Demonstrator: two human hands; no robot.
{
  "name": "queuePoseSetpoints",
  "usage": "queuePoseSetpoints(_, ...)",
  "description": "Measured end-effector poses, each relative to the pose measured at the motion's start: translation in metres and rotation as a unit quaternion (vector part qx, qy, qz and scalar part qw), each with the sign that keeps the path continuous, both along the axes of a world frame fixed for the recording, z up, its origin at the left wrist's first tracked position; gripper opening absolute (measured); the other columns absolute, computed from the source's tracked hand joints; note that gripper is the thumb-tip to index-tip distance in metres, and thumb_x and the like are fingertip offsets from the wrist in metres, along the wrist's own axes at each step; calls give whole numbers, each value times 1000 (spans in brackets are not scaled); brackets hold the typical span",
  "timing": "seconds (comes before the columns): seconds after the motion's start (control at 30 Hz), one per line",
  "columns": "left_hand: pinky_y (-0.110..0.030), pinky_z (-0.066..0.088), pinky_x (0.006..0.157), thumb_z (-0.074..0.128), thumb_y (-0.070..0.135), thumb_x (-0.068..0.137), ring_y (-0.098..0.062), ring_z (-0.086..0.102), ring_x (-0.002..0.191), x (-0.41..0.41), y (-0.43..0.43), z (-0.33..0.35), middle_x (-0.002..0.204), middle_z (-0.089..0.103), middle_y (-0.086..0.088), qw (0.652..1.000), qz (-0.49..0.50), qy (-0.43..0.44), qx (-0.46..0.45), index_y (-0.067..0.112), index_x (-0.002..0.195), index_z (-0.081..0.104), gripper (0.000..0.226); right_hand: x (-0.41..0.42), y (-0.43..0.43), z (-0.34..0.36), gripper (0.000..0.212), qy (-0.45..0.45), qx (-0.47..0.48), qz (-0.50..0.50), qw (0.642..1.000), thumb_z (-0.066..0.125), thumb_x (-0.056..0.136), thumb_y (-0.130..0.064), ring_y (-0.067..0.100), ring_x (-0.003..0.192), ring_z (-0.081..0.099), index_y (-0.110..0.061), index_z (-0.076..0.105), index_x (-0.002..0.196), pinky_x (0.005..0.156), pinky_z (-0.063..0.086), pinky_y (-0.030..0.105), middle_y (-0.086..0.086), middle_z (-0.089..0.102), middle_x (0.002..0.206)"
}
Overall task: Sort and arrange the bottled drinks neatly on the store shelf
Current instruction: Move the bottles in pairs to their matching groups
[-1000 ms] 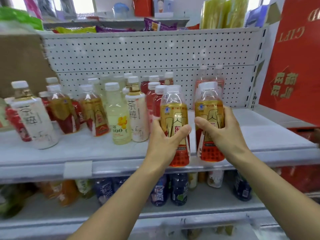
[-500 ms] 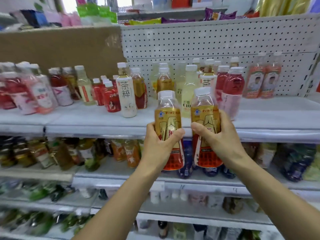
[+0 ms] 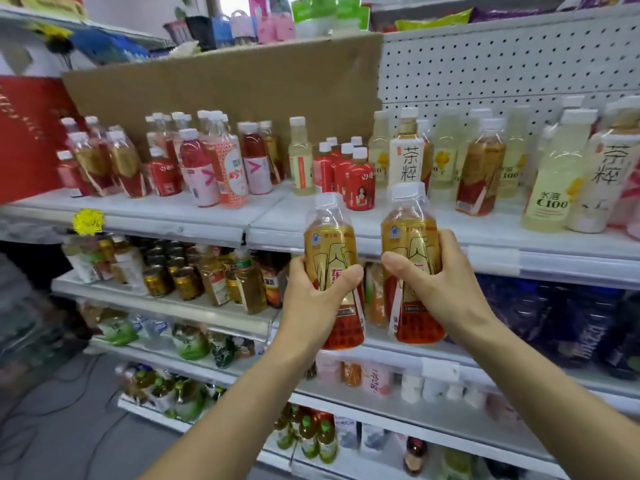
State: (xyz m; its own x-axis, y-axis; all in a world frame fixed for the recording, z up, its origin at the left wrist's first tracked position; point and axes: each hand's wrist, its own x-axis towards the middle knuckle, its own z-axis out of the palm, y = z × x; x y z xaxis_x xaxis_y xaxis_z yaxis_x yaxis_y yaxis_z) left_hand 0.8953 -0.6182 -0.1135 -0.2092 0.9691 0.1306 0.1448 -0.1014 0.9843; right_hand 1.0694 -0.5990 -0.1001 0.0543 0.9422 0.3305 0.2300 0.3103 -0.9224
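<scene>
Head view: the left hand (image 3: 313, 299) stays curled round a clear plastic amber-tea bottle (image 3: 330, 258) with a gold-and-red label, and the right hand (image 3: 440, 285) round its twin (image 3: 410, 244). Both bottles are now off the white metal shelf (image 3: 207, 216), upright in the air before its front edge. They have travelled leftward, probably bound for the matching gold-labelled bottles (image 3: 124, 164) near the shelf's left end.

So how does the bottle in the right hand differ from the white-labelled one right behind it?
The right hand grips the held bottle in the air; the white-labelled bottle stands on the shelf. The held bottle's label is gold and red, the other's white with dark characters. Both have white caps.
</scene>
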Motion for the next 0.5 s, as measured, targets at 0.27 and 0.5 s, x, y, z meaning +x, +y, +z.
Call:
queuePoseSetpoints(0.27, -38, 54, 90, 77, 51, 77, -11, 65, 103, -112, 67, 9, 113, 65, 7, 1000, 24, 15, 11, 29, 127, 47, 62, -115, 78, 7, 45, 20, 3, 43, 999, 75, 80, -40, -8, 75, 64, -32, 48, 115, 65, 46, 21, -11, 64, 97)
queuePoseSetpoints(0.5, -29, 52, 75, 77, 46, 78, -11, 67, 97, -215, 120, 25, 109, 66, 5, 998, 50, -27, 12, 28, 125, 49, 58, -205, 147, 25, 42, 9, 29, 45, 999, 74, 80, -42, -9, 73, 62, -29, 50, 112, 60, 46, 14, -10, 63, 95)
